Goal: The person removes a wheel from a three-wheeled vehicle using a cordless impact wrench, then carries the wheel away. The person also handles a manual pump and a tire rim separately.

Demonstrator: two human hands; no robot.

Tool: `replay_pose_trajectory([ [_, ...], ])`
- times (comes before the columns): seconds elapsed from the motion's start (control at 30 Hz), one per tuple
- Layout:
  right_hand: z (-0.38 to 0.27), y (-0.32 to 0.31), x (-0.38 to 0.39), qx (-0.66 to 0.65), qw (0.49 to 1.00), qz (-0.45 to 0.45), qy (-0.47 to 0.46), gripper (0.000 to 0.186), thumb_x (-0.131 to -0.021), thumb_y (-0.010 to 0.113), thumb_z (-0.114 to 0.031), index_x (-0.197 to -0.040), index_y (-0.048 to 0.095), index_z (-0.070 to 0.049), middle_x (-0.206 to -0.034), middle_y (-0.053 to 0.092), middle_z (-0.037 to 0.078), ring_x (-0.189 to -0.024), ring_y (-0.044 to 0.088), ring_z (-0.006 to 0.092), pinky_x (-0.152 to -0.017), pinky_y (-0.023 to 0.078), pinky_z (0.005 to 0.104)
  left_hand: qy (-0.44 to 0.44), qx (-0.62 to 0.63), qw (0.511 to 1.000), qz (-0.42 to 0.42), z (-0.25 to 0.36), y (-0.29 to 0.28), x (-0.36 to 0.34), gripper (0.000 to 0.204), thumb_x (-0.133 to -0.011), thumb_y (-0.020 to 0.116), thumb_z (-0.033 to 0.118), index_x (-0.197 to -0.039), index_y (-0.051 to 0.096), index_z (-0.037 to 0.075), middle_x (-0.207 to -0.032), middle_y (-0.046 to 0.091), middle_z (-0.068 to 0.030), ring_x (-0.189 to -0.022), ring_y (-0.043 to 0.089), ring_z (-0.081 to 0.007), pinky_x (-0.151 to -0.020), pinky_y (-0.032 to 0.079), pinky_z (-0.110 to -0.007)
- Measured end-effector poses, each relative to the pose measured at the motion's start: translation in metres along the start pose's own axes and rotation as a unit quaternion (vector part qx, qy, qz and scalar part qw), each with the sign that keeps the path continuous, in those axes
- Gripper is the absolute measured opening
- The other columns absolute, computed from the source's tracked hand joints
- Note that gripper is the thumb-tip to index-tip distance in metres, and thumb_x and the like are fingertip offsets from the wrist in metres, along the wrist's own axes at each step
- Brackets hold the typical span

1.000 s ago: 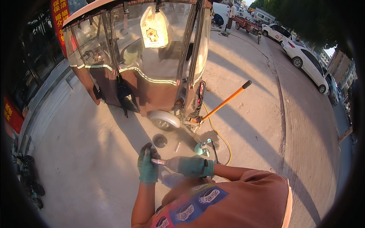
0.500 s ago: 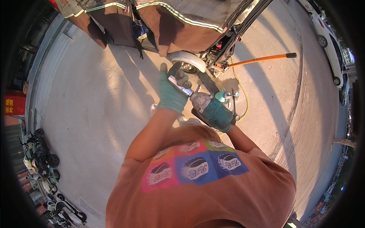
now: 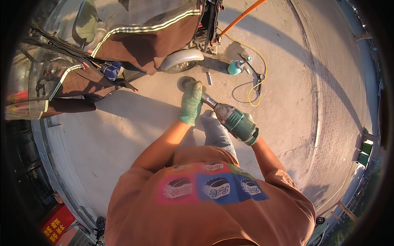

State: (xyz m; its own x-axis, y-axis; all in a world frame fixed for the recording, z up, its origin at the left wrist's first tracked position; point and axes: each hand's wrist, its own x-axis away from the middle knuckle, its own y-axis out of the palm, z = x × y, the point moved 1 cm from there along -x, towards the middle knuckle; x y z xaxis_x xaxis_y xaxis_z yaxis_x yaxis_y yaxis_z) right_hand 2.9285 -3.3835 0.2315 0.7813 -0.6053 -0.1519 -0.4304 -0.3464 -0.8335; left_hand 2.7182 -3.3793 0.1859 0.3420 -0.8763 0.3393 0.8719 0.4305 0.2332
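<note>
My left hand wears a green glove and is closed on the silver socket at the tip of a grimy impact wrench. My right hand, also gloved, holds the wrench's body. Just beyond my left hand a round dark object lies on the ground, partly hidden by the glove. A small silver cylinder lies near it. Above them is a wheel with a pale mudguard on a brown-covered tricycle with clear panels.
A teal sprayer, a coiled yellow hose and a dark hose with a fitting lie right of the wheel. An orange jack handle slants up beside the tricycle. A red sign and paved strip border the ground.
The view has tipped downward and turned, bringing the tricycle to the upper left. My hands and the wrench have swung forward, with the socket now angled toward the ground objects near the wheel.
</note>
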Motion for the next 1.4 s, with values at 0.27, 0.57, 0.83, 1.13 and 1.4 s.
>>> replay_pose_trajectory([
  [0.27, 0.036, 0.078, -0.014, -0.229, 0.964, 0.101, 0.089, 0.045, -0.078, 0.062, -0.005, -0.123, 0.057, -0.011, -0.125, 0.057, 0.011, -0.117, 0.054, 0.0279, -0.097, 0.046, 0.0358, -0.165, 0.042, 0.985, 0.019, -0.046, -0.015, -0.051, 0.033, -0.091, 0.061, 0.039, -0.108, 0.061, 0.012, -0.092, 0.066, -0.0069, -0.063, 0.054, -0.0085, -0.053, 0.040, -0.022],
  [0.57, 0.134, 0.264, -0.038, -0.155, 0.961, 0.144, 0.177, 0.045, -0.079, 0.061, -0.009, -0.124, 0.055, -0.013, -0.123, 0.057, 0.009, -0.113, 0.056, 0.0259, -0.089, 0.051, 0.0355, -0.317, 0.223, 0.922, 0.005, -0.212, -0.087, -0.159, 0.026, -0.079, 0.077, 0.024, -0.094, 0.063, 0.008, -0.084, 0.063, -0.0043, -0.063, 0.053, -0.0094, -0.054, 0.044, -0.022],
  [0.83, 0.243, 0.527, -0.084, -0.104, 0.954, 0.194, 0.204, 0.039, -0.081, 0.063, -0.012, -0.120, 0.057, -0.008, -0.112, 0.061, 0.008, -0.101, 0.061, 0.0261, -0.082, 0.051, 0.0359, -0.340, 0.159, 0.927, 0.023, -0.364, -0.173, -0.310, 0.032, -0.082, 0.074, 0.027, -0.104, 0.062, 0.006, -0.091, 0.065, -0.0054, -0.071, 0.058, -0.0116, -0.060, 0.050, -0.023],
  [1.13, 0.326, 0.675, -0.180, -0.676, 0.565, 0.336, 0.331, 0.019, -0.079, 0.067, -0.007, -0.096, 0.059, -0.006, -0.070, 0.057, 0.002, -0.049, 0.052, 0.0130, -0.043, 0.042, 0.0267, -0.219, 0.013, 0.976, -0.003, -0.473, -0.229, -0.462, 0.018, -0.082, 0.074, 0.013, -0.097, 0.064, 0.013, -0.077, 0.062, 0.0018, -0.066, 0.057, -0.0106, -0.056, 0.050, -0.023],
  [1.4, 0.338, 0.718, -0.204, -0.756, 0.476, 0.364, 0.261, 0.024, -0.086, 0.064, -0.010, -0.108, 0.056, -0.004, -0.073, 0.057, 0.004, -0.054, 0.053, 0.0137, -0.051, 0.047, 0.0279, -0.180, 0.082, 0.978, -0.066, -0.482, -0.225, -0.483, 0.012, -0.081, 0.074, 0.012, -0.087, 0.064, 0.012, -0.071, 0.057, 0.0025, -0.062, 0.053, -0.0101, -0.062, 0.049, -0.026],
])
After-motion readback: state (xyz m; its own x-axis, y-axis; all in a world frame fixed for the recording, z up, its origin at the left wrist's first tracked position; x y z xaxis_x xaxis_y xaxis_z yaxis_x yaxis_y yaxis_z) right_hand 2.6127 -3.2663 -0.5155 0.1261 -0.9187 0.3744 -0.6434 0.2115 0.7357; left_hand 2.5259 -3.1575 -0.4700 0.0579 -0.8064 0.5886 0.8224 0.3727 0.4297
